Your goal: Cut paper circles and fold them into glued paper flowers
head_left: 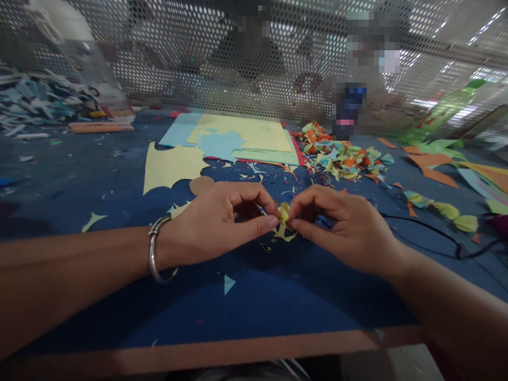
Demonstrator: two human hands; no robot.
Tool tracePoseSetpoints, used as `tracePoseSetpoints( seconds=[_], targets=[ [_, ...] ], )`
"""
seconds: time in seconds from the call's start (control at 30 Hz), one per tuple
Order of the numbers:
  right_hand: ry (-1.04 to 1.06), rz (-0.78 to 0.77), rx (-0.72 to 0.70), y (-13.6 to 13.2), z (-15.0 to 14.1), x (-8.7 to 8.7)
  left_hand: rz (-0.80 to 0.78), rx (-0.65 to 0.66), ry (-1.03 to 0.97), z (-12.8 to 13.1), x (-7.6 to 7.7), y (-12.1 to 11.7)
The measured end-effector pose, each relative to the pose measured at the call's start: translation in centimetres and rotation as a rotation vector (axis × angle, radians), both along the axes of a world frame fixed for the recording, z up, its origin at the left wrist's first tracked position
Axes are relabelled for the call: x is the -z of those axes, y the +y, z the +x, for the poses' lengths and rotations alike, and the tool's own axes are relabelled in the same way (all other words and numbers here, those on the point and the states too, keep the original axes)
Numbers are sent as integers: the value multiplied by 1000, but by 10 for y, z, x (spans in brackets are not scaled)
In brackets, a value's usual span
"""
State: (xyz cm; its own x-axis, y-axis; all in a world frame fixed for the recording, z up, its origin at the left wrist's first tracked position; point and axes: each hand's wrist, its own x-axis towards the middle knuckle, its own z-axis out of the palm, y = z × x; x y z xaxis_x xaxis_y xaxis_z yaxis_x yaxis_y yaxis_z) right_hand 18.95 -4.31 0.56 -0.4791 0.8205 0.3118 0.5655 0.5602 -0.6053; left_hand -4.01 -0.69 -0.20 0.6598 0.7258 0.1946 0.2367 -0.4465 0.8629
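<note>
Left hand (214, 222): forearm in from the left edge, palm down, knuckles up, index bent over to meet the thumb. Right hand (349, 227): forearm in from lower right, mirrored, index and thumb curled to a pinch. My fingertips nearly meet, low over the blue tabletop (130, 317).

Counts: one yellow paper piece (284, 210) in hand. One silver bangle (153, 254), left wrist. One light-blue triangle scrap (229, 284) on my side of the hands. Two bottles: clear bottle (89, 66) far left, green bottle (440, 114) far right. Two orange sticks (101, 127) near the clear one. Heap of folded paper bits (345, 156) beyond my right hand: too many overlaps, can't count.

Fingers: both pinches narrow, both on the yellow piece. It sits between the two sets of tips, left on one side, right on the other, a loop sticking up above them. Cut yellow scrap (284, 233) shows just below.
</note>
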Motion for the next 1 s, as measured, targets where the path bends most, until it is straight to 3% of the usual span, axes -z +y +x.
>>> tracePoseSetpoints(
  seconds=[0.57,1.0],
  targets=[
    [-10,24,-19,-1,2,1,165,-21,-39,2,-1,-4],
    [-22,28,-23,-3,1,1,-113,49,-68,2,5,2]
  ],
)
